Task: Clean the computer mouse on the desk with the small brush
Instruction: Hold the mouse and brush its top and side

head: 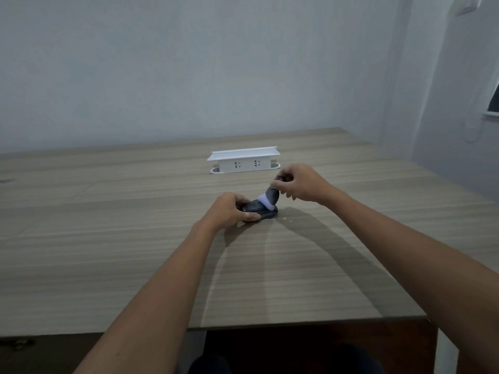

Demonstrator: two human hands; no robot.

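Black rounded mouse (pixel 260 210) in left hand (pixel 229 209) grip; right hand (pixel 302 184) pinches soft-bristled brush (pixel 270 198).

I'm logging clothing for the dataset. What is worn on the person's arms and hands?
Nothing shows: the left hand and right hand are bare, without gloves, rings or a watch, and both forearms are uncovered to the picture's edge, with no sleeves in view.

Bare desk (pixel 108 252) all around, white socket box (pixel 244 161) standing just behind the mouse (pixel 260 210)
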